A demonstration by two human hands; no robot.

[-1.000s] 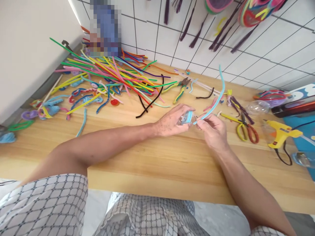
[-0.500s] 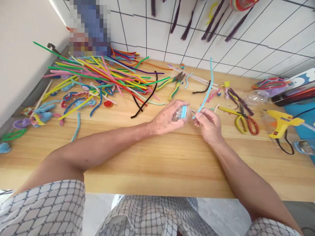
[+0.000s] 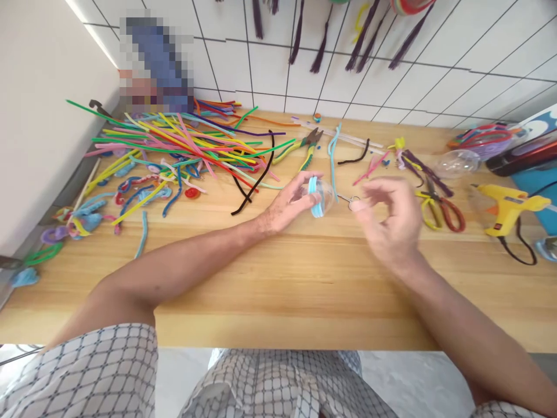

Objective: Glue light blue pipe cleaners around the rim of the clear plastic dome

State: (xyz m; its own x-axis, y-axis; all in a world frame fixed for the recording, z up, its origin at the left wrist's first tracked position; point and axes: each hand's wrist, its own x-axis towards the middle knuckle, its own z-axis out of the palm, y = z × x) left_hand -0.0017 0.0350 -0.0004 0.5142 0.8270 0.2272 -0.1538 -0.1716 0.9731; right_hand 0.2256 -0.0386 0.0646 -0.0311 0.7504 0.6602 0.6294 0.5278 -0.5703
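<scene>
My left hand (image 3: 289, 203) is closed around a clear plastic ball (image 3: 325, 200) banded with light blue pipe cleaner (image 3: 313, 197). To the right of the ball, a small silver metal tool with a loop (image 3: 349, 201) shows, partly covered by my right thumb. My right hand (image 3: 389, 217) is blurred, its fingers curved and thumb apart from them, with nothing visible between them. I cannot tell whether the thumb touches the metal loop. Beyond the ball, a long light blue pipe cleaner (image 3: 333, 168) lies on the table beside a shorter one.
A heap of coloured pipe cleaners (image 3: 191, 139) covers the back left of the wooden table (image 3: 278, 290). Green-and-yellow pliers (image 3: 310, 145) lie behind my hands. To the right are red-and-yellow-handled pliers (image 3: 450, 215), a yellow glue gun (image 3: 505, 209) and a clear ball (image 3: 459, 164).
My right hand has let go of the long light blue pipe cleaner, which now lies on the table, and has moved slightly right. The ball has turned in my left hand.
</scene>
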